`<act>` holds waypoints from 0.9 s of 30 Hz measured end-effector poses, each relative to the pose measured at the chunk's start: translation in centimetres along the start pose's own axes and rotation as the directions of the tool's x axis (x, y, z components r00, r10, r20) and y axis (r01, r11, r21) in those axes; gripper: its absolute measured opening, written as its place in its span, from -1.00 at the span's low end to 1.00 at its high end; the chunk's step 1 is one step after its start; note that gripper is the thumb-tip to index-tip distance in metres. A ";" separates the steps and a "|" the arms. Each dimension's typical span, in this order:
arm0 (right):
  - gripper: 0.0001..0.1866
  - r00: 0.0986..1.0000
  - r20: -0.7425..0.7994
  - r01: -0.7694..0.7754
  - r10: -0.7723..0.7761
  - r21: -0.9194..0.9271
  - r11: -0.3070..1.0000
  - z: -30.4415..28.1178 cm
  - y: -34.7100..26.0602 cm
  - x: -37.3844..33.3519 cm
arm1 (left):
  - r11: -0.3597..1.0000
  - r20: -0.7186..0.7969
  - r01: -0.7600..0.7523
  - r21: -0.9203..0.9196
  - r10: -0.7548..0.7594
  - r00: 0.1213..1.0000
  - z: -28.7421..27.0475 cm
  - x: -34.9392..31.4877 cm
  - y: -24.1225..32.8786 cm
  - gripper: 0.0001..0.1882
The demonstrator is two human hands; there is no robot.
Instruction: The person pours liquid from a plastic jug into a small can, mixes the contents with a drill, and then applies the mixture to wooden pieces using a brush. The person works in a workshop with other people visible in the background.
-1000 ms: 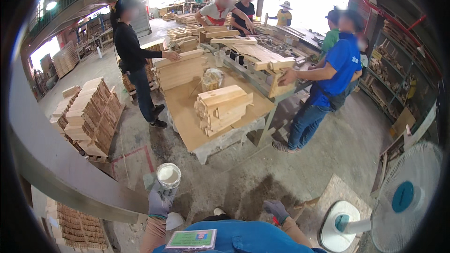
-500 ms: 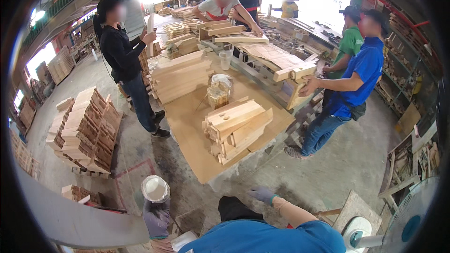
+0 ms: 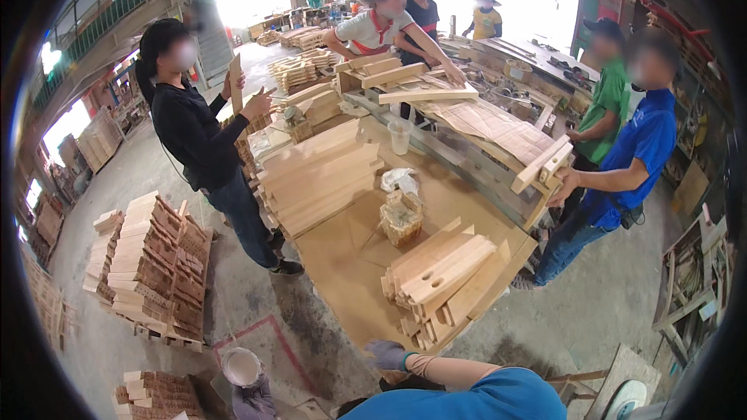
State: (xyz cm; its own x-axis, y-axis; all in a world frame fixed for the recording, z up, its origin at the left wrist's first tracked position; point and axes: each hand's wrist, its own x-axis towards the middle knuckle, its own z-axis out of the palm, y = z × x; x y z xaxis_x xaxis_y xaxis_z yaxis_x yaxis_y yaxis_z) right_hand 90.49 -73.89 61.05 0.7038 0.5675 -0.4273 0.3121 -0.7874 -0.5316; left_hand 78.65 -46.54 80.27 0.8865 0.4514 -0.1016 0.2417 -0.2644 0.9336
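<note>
My left hand (image 3: 254, 400), in a grey glove, grips a small round tub (image 3: 242, 367) with whitish contents, low at the left. Its far fingers are hidden behind the tub. My right hand (image 3: 387, 355), also gloved, is held out at the near edge of the table (image 3: 350, 307); its fingers look loosely extended, with nothing seen in them. Just beyond it lies a stack of planed wood pieces (image 3: 447, 268), the top one with oval holes. Behind this stack stands a crusted, glue-like pot (image 3: 401, 218) with a white crumpled covering (image 3: 399, 180).
Flat boards (image 3: 319, 179) and a clear plastic cup (image 3: 400, 137) rest farther along the table. A dark-sleeved person (image 3: 191, 124) holds a wood piece at left. Across, a person in blue (image 3: 650, 140) touches a wooden frame (image 3: 545, 167). Pallets of wood (image 3: 156, 268) stand on the left floor.
My view has shifted, and the table appears nearer. The tub in my left hand sits lower in the picture. My right hand has come to the table's near edge.
</note>
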 end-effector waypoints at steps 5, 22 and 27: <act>-0.36 0.966 -0.251 -0.086 0.057 -0.105 0.991 -0.6 0.0 4.6 | 0.602 0.063 0.222 -0.767 -0.273 0.960 0.7 6.2 1.0 -0.64; -0.35 0.513 -0.266 -0.752 0.816 0.320 0.577 0.8 -0.8 11.8 | 0.419 0.668 0.685 -0.596 -0.215 0.712 1.7 38.0 -2.2 -0.58; -0.33 0.476 -0.276 -0.783 0.835 0.300 0.545 -0.3 -1.3 13.0 | 0.913 0.763 -0.408 0.005 0.260 0.592 3.0 41.1 -1.5 -0.55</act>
State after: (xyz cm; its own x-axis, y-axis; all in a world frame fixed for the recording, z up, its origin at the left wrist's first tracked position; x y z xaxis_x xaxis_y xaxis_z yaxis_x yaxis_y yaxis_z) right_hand 99.42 -65.55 56.38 0.7715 -0.4538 -0.4459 -0.5724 -0.8011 -0.1750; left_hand 115.90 -30.11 73.69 0.8884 -0.4521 -0.0797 -0.1389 -0.4302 0.8920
